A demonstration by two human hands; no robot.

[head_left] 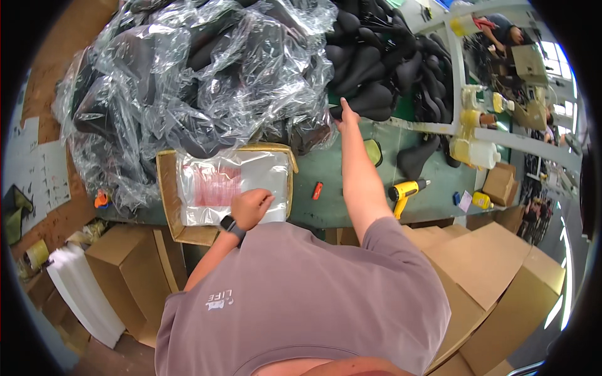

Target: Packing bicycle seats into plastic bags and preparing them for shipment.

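Left hand: I see my left hand [252, 207] resting on the stack of clear plastic bags [232, 187], fingers curled and pinching at the top sheet; whether one bag is truly caught in the grip I cannot tell
Right hand: my right hand [347, 116] is stretched far out, fingers extended onto a black bicycle saddle [370, 103] at the near edge of the pile, touching it, the grip not closed
Where the bags lie: flat in a shallow cardboard tray [164, 182] on the green tabletop [326, 207], just in front of me
How the bags will handle: I judge them thin, light, slippery and clingy; best lifted by a corner or the open edge
How the saddle will handle: I judge it firm, padded and fairly light; the narrow nose looks the easiest hold
Edges: the heap of wrapped saddles [194, 75] crowds the tray's far rim
Open room: bare tabletop between tray and yellow heat gun [404, 191], holding only a small red object [317, 190]; cardboard boxes [495, 263] press close at my right
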